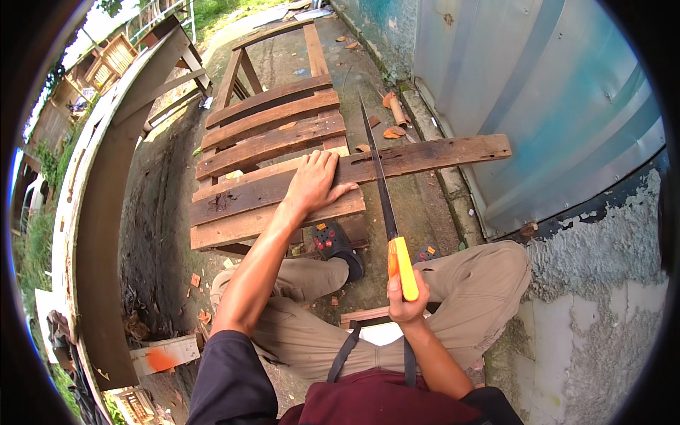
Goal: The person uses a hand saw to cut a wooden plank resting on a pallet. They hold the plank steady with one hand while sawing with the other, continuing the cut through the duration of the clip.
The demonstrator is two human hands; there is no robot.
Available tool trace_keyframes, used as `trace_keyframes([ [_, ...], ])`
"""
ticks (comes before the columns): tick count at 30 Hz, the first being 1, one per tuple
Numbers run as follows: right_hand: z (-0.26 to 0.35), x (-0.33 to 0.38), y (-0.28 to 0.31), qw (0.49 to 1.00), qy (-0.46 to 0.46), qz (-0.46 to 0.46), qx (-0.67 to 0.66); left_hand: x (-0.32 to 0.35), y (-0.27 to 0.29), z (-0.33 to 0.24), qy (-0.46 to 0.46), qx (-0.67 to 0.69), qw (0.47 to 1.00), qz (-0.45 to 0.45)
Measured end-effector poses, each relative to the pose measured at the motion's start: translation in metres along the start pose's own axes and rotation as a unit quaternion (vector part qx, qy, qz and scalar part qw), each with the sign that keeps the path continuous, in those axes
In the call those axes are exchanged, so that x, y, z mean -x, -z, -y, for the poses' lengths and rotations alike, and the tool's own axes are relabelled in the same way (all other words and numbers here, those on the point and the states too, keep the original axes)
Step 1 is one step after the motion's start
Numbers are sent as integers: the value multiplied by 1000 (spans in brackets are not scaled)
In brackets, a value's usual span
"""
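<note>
A dark, weathered wooden plank (446,154) lies across a slatted wooden frame (273,133) and juts out past its right side. My left hand (316,180) presses flat on the plank near the frame's right edge, fingers spread. My right hand (409,301) is closed around the yellow handle of a handsaw (384,195). The saw's dark blade points away from me and crosses the overhanging part of the plank, just right of the frame. Whether the teeth have cut into the wood cannot be made out.
A corrugated metal sheet (510,92) stands along the right, above a concrete ledge. To the left rises a long curved-looking board structure (106,212). Dry leaves (394,132) and a wood offcut with orange paint (166,355) lie on the ground. My shoe (333,244) is beside the frame.
</note>
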State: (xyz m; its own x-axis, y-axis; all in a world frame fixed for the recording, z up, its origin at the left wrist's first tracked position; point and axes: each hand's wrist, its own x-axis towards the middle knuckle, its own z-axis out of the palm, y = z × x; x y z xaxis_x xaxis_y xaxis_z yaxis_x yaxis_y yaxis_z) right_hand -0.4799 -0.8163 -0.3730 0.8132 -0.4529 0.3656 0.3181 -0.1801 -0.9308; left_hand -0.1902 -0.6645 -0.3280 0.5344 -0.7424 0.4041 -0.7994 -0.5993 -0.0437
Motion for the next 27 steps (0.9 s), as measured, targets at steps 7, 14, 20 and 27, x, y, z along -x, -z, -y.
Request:
trace_keyframes([
  [7,-4,-6,0,1000,-10,24,12,-4,3,-9,62,35,997,-15],
  [14,9,-8,2,996,-35,77,39,-54,7,-12,401,123,903,88],
  [20,7,-3,9,995,-18,80,60,-54,6,19,368,95,900,215],
  [27,25,-17,-14,996,-1,78,49,-54,7,10,351,74,918,170],
])
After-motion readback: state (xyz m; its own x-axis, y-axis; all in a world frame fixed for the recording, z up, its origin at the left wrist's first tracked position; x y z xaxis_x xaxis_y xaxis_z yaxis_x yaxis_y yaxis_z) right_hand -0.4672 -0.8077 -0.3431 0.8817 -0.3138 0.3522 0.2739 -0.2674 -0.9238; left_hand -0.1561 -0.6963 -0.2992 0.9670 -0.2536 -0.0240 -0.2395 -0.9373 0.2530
